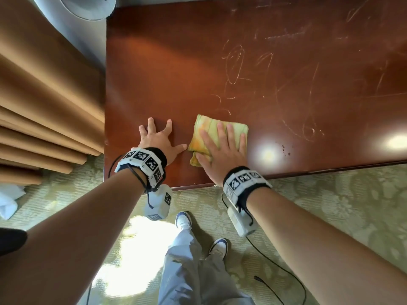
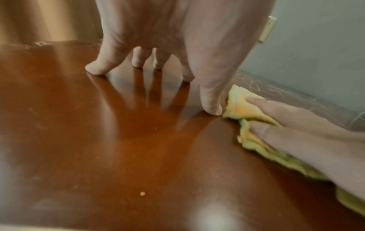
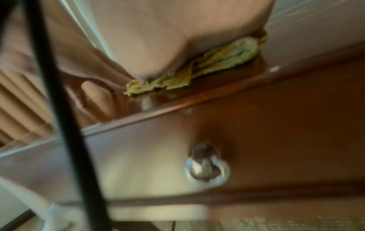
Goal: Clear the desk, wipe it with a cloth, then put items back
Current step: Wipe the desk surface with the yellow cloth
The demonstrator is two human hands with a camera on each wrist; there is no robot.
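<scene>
Fingers of the left hand (image 1: 156,137) spread wide, tips planted on the desk (image 1: 176,69) near its front left corner, palm arched off the wood; it holds nothing. In the left wrist view the fingertips (image 2: 96,68) press the glossy top and mirror in it. The right hand (image 1: 222,148) lies flat with straight fingers on the cloth (image 1: 211,128), pressing it to the desktop without curling round it; its thumb lies over the cloth's near left corner. The left thumb tip sits just beside the cloth's left edge, nearly touching.

The cloth rests near the front edge of the desk, towards the left. To the right and towards the back the desktop stretches wide and bare. The left edge of the desk runs beside hanging curtains (image 1: 44,106).

The desk is dark red-brown polished wood, marked with pale scribbled scratches (image 1: 233,64) and bright glare spots. The cloth is folded, roughly square, soft yellow-green with orange streaks. In the right wrist view a round metal knob (image 3: 206,164) shows on the desk front. Patterned pale green carpet (image 1: 330,194) covers the floor.
</scene>
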